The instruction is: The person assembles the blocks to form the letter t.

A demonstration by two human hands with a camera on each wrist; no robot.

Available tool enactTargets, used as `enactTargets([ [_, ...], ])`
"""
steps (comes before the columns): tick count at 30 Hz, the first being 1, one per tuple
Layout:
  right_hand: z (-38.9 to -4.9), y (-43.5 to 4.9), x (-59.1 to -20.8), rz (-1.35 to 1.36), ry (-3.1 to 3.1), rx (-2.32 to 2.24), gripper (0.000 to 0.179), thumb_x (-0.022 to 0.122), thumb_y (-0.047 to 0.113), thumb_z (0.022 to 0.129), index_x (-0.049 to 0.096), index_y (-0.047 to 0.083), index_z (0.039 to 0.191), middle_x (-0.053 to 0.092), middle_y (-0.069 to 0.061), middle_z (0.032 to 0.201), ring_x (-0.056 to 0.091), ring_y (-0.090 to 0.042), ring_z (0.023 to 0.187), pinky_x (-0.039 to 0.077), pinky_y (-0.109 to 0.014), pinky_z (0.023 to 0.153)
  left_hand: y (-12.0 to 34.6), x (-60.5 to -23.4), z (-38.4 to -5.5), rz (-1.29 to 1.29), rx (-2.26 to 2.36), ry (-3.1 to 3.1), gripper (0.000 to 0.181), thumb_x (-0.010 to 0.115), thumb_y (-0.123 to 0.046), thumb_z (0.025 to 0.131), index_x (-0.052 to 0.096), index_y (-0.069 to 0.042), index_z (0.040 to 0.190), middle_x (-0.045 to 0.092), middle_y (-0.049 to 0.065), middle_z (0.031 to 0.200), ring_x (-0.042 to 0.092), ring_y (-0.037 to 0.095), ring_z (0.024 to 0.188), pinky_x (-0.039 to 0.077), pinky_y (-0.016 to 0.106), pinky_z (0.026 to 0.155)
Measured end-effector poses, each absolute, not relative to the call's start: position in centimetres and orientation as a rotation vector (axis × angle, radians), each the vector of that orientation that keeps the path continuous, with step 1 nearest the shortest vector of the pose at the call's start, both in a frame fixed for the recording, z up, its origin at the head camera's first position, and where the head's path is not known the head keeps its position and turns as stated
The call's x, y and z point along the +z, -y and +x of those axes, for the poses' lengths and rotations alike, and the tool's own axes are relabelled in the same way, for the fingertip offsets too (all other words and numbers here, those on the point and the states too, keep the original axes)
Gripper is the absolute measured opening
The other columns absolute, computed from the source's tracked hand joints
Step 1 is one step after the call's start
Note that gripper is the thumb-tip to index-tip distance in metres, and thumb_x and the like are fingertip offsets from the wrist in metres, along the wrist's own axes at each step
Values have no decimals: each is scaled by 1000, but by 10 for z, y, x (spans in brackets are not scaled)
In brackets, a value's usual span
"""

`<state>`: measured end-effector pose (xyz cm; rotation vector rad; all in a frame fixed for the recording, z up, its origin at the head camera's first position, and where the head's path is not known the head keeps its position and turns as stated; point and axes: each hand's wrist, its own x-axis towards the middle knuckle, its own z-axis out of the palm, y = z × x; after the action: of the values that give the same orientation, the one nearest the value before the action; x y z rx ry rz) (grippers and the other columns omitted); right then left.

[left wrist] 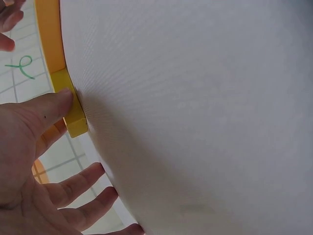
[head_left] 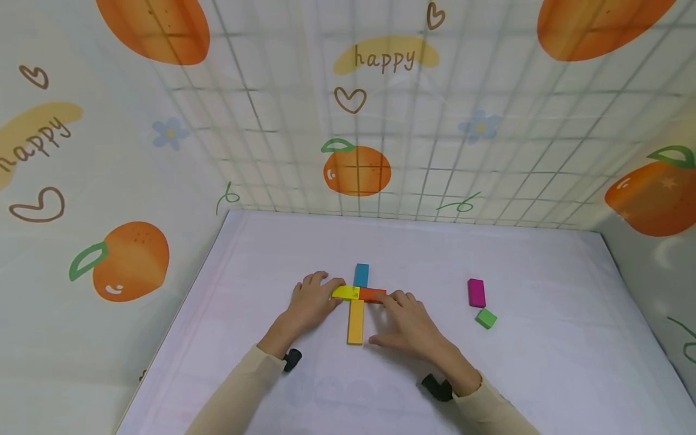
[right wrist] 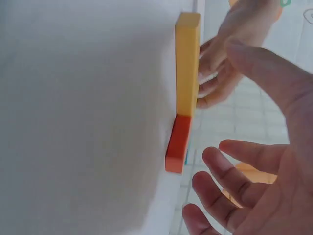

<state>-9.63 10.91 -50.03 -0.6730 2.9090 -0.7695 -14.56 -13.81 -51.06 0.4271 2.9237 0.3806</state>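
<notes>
Four differently coloured blocks form a cross on the white table. A blue block is its far arm and a long amber block its near arm. The left arm is a yellow block, the right a red block. My left hand pinches the yellow block; in the left wrist view the thumb lies on the yellow block's side. Beside the red block, my right hand has its fingers spread and relaxed, with the thumb apart; it grips nothing.
Off to the right lie a magenta block and a small green block, close together. The white table meets a patterned cloth wall at its back edge. Black wrist cameras sit at both cuffs.
</notes>
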Motion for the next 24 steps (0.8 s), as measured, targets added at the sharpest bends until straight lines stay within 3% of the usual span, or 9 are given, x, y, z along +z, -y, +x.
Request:
enactTargets([
  [24,-73,-189,-500,-594,-3059,-946,62,90,31,75,66,7,126,63,-5,103,55,-19,91,44,-38,74,137,-508,-144,424,370,-2927,43,67,-36,97,58,-31,139,44,15,148,38,39,135,33,64,105],
])
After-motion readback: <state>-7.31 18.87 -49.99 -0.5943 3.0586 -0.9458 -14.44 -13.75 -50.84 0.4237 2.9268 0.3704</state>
